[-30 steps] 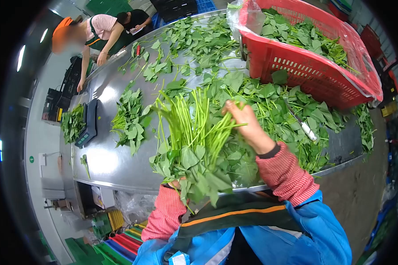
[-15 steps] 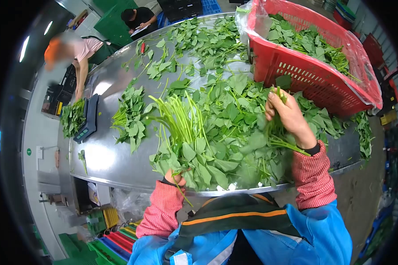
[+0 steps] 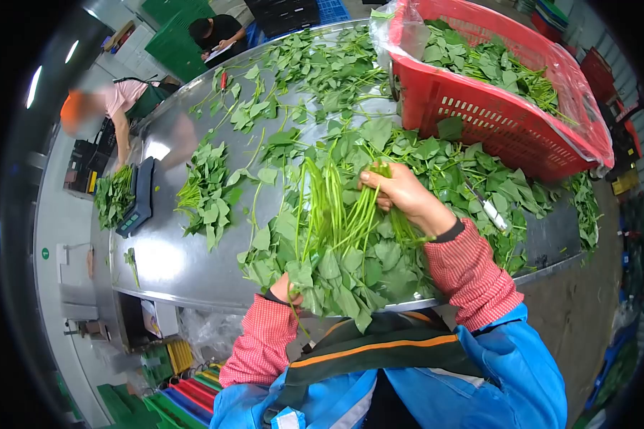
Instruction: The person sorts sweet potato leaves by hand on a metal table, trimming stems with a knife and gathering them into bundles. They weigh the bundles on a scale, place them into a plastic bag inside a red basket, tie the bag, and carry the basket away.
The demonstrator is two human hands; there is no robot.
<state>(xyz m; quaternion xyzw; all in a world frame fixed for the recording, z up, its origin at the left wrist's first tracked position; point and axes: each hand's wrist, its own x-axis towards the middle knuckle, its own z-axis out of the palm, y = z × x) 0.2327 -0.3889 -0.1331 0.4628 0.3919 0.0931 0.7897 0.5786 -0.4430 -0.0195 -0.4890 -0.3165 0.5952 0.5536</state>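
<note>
My left hand (image 3: 285, 290) is closed around the leafy end of a bunch of greens (image 3: 340, 214), low at the table's front edge. The bunch's pale green stems point upward and its leaves spread below, hiding most of the fingers. Against the upper right of those stems, my right hand (image 3: 406, 193) is closed on more stems of the greens, thumb and fingers pinched together. Loose leafy greens (image 3: 436, 154) lie spread behind and around both hands. A knife with a white handle (image 3: 495, 214) rests on the leaves to the right of my right hand.
A red plastic crate (image 3: 479, 129) lined with clear film and holding greens stands back right. Left on the metal table (image 3: 172, 243) are another bunch (image 3: 206, 189), a scale (image 3: 139, 196) with greens beside it, and a red-handled tool (image 3: 223, 81). Two people (image 3: 132, 100) are beyond the table.
My right hand has moved left and down with its stems, up to the bunch in my left hand. The white-handled knife now shows on the leaves. My left hand has barely moved.
</note>
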